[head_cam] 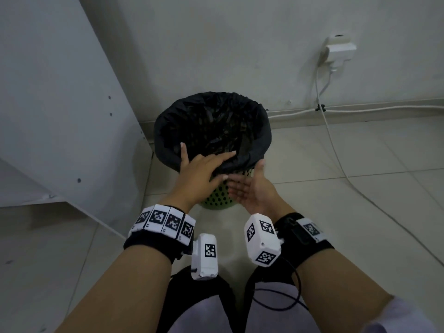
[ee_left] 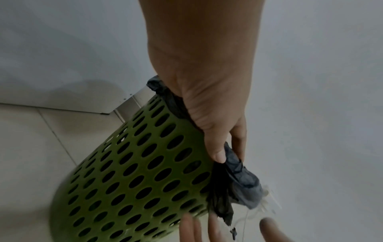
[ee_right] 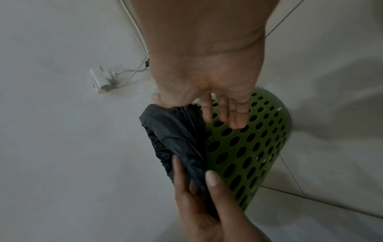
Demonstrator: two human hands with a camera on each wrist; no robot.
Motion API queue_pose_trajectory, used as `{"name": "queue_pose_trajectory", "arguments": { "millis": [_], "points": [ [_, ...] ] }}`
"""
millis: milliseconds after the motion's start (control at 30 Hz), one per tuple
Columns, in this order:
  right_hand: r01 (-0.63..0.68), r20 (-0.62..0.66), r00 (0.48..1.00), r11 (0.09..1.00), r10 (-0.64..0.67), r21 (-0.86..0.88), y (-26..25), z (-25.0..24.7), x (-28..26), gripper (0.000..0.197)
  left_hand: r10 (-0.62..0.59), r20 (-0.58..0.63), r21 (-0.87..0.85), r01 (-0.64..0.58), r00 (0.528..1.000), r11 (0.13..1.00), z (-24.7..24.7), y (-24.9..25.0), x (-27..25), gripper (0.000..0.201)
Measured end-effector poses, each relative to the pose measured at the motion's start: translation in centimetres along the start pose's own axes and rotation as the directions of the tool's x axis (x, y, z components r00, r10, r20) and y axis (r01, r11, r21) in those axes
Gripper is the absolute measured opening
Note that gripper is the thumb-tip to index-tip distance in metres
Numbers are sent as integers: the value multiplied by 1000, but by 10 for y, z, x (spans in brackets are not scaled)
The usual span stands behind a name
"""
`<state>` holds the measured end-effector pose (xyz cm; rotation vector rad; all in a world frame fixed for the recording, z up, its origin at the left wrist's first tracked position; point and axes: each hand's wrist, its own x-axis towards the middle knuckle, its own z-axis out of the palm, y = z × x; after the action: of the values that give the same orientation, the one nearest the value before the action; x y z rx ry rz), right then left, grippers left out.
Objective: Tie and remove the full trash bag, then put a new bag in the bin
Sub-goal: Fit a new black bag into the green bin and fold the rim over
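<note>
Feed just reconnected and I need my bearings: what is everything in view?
bin: one, green, on the floor by the wall.
trash bag: one, black, lining the bin, over its rim.
wall plug: one, white, wall, upper right.
cables: at least two, white, along wall base and floor.
panel: one, white, left of bin.
wrist cameras: two, white, on the wrists.
left hand: pinches the bag's near rim.
right hand: open, palm up beside the bin.

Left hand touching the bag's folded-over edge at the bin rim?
Touching. In the left wrist view, the left hand pinches the trash bag fold between thumb and finger at the bin rim.
</note>
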<state>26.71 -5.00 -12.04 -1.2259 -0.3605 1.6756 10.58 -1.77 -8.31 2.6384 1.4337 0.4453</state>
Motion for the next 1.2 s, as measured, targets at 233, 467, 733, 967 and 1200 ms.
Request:
{"name": "queue_pose_trajectory", "arguments": {
  "millis": [233, 467, 733, 967, 1200],
  "points": [
    [0, -183, 982, 962, 52, 274, -23, -18, 11, 61, -56, 75, -143, 66, 996, 987, -14, -22, 3, 40],
    [38, -80, 997, 933, -10, 357, -26, -14, 9, 58, -118, -32, -114, 114, 992, 987, -26, -21, 5, 42],
    [133, 37, 988, 957, -148, 258, -31, -5, 8, 38, 3, 126, -112, 12, 992, 994, 0, 0, 20, 49],
    [156, 58, 974, 840, -217, 519, -22, -6, 14, 35, -63, 67, -88, 69, 996, 994, -3, 6, 18, 45],
    [62, 34, 996, 911, -83, 407, -30, 6, 12, 40, -101, 52, -106, 106, 994, 989, -1, 4, 20, 33]
  ]
}}
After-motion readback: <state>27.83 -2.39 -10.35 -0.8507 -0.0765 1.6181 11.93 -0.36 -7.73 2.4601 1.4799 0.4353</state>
